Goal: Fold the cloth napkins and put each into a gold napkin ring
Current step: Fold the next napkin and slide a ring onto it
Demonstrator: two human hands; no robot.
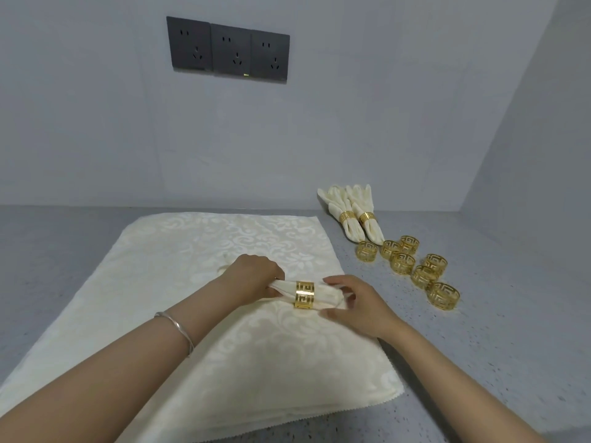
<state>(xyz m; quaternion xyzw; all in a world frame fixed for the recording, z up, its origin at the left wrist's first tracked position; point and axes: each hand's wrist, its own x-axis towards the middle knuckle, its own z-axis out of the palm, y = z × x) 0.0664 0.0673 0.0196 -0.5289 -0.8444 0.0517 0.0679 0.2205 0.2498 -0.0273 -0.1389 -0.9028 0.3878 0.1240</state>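
Bare forearms [112, 372] reach in from 6 o'clock over a grey speckled tabletop [479, 346]. At centre lies a flat stack of cream damask cloth napkins [192, 251]. Over it, the left hand [252, 273] grips the 9 o'clock end of a rolled cream napkin [326, 294], and the right hand [358, 308] pinches its 3 o'clock end. Two finished ringed napkins [351, 212] lie at 2 o'clock, with seven loose gold fretwork rings [403, 262] just beside them. A matching gold napkin ring [304, 294] circles the held roll's middle.

Before you the rolled cream cloth napkin [327, 295] lies on the stack of flat cream napkins [192, 247], loose gold metal napkin rings [403, 262] to its right, two ringed cream napkins [349, 203] behind them.
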